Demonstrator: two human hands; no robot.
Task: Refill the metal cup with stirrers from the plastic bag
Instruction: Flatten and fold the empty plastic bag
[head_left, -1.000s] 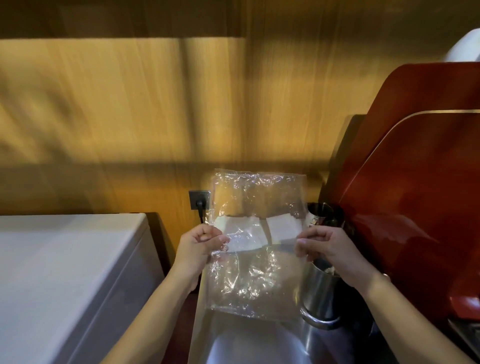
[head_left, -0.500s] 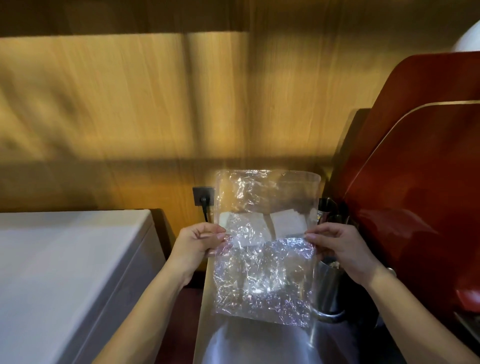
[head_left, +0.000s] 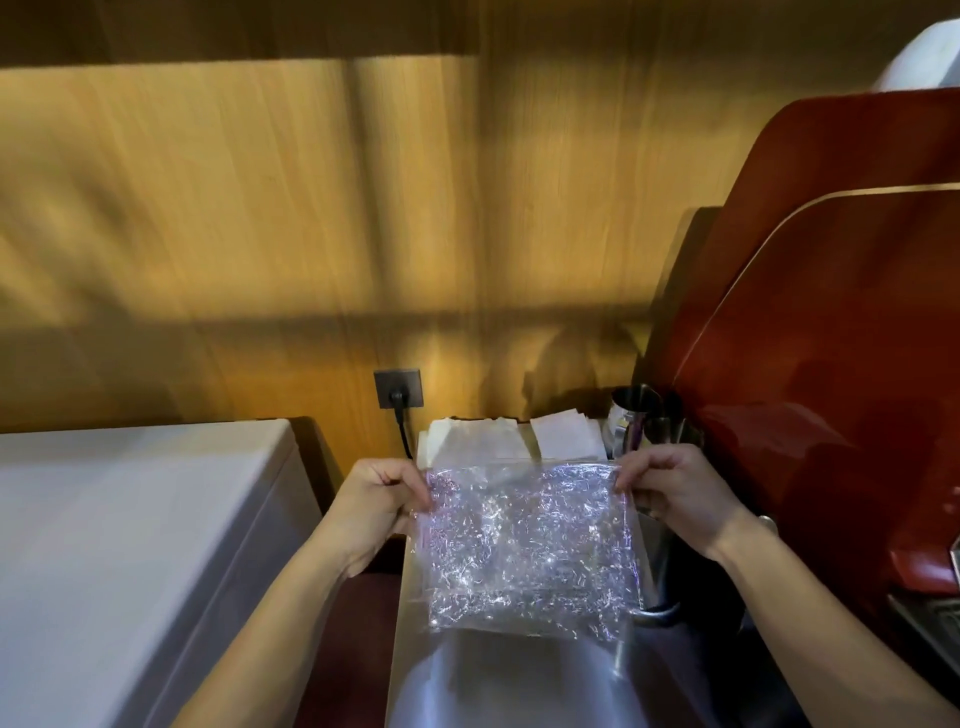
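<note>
A crinkled clear plastic bag (head_left: 527, 545) is stretched flat between my hands, low over a shiny metal counter (head_left: 509, 686). My left hand (head_left: 376, 501) pinches its upper left corner and my right hand (head_left: 675, 499) pinches its upper right corner. The bag looks folded in half and I see no stirrers inside it. A metal cup (head_left: 657, 582) stands behind the bag's right edge, under my right hand, mostly hidden. Its contents are hidden.
A red machine (head_left: 831, 338) fills the right side. Another metal pitcher (head_left: 631, 415) and white paper stacks (head_left: 563, 434) sit at the back by the wooden wall. A wall socket (head_left: 398, 388) with a plugged cable is behind them. A white chest (head_left: 130, 545) stands at left.
The bag's upper half has come down, so it is now folded to half its height. Both hands have lowered slightly with it, and the papers behind are uncovered.
</note>
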